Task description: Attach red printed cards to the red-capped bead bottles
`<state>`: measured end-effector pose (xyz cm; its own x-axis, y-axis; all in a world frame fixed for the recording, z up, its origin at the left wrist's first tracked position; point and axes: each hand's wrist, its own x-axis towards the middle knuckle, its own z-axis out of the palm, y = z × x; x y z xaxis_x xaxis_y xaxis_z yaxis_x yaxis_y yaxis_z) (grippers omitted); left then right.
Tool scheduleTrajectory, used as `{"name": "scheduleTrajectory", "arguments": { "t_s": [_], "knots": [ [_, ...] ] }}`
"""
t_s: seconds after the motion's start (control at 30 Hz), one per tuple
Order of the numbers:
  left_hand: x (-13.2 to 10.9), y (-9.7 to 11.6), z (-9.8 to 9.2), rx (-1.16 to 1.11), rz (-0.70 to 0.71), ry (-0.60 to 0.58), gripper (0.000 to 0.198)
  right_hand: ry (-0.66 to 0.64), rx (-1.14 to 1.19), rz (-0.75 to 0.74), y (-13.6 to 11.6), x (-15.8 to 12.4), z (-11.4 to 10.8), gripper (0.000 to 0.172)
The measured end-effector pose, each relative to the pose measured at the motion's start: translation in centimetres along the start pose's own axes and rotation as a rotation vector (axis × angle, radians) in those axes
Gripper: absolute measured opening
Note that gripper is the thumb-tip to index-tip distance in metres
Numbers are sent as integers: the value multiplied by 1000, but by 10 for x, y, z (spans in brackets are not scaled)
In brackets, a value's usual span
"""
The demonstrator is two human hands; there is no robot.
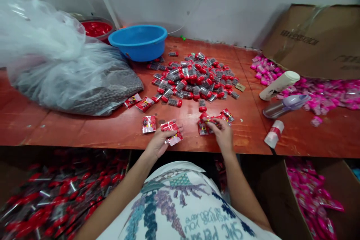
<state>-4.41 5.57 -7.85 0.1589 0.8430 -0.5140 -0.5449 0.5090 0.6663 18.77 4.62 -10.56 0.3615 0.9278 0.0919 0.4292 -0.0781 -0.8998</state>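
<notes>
My left hand (pixel 163 137) holds red printed packets (pixel 174 137), its thumb over them, near the table's front edge. To the right, my right hand (pixel 222 131) has its fingers closed on a red packet at a small group of red packets (pixel 204 128). One red packet (pixel 149 124) lies just left of my left hand, and two more (pixel 145 104) lie beside the plastic bag. Beyond both hands spreads a heap of small clear containers with red caps and dark contents (pixel 194 77).
A blue basin (pixel 140 43) and a large clear bag of dark pieces (pixel 84 82) stand left. On the right are a white cylinder (pixel 279 85), a purple-topped bottle (pixel 285 105), a small roll (pixel 274 134), pink pieces (pixel 323 92) and a cardboard box (pixel 315 41).
</notes>
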Motion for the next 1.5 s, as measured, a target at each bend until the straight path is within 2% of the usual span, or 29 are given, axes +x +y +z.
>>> {"name": "scheduleTrajectory", "arguments": {
  "t_s": [0.07, 0.1, 0.17, 0.27, 0.33, 0.4, 0.53, 0.63, 0.7, 0.8, 0.9, 1.0, 1.1, 1.2, 1.3, 1.37, 1.5],
  "knots": [
    [1, 0, 0, 5, 26, 16, 51, 121, -241, -54, -2, 2, -10, 44],
    [1, 0, 2, 4, 45, 20, 50, 128, -294, -89, -6, -1, -8, 45],
    [2, -1, 6, -5, 93, 32, 47, 16, -243, -174, -19, -13, 7, 45],
    [5, -4, 12, -12, 181, 62, 42, -300, -2, -260, -35, -33, 46, 41],
    [7, -4, 12, -3, 230, 74, 41, -370, 63, -296, -40, -37, 69, 38],
    [10, -3, 7, 6, 271, 87, 41, -417, 35, -357, -42, -32, 80, 37],
    [15, 2, -5, -59, 308, 162, 32, -560, -166, -507, -40, 8, 69, 36],
    [15, 8, -10, -179, 214, 259, 23, -438, -465, -596, -33, 56, 49, 36],
    [13, 12, -11, -229, 156, 281, 20, -383, -663, -613, -25, 87, 39, 34],
    [10, 16, -12, -231, 134, 267, 18, -506, -795, -705, -13, 116, 34, 31],
    [9, 17, -14, -244, 152, 255, 22, -594, -800, -780, -11, 120, 36, 31],
    [9, 17, -14, -288, 159, 267, 21, -542, -738, -746, -19, 103, 39, 35],
    [7, 17, -12, -313, 146, 227, 18, -434, -467, -628, -34, 72, 44, 35],
    [5, 14, -8, -272, 159, 175, 16, -399, 3, -344, -50, 37, 55, 26],
    [3, 9, -6, -213, 212, 164, 17, -476, 347, -99, -60, 8, 73, 17],
    [3, 7, -6, -186, 244, 148, 19, -506, 474, -25, -64, -4, 84, 24],
    [2, 5, -7, -153, 257, 140, 21, -441, 558, 19, -62, -14, 93, 33]
  ]
}}
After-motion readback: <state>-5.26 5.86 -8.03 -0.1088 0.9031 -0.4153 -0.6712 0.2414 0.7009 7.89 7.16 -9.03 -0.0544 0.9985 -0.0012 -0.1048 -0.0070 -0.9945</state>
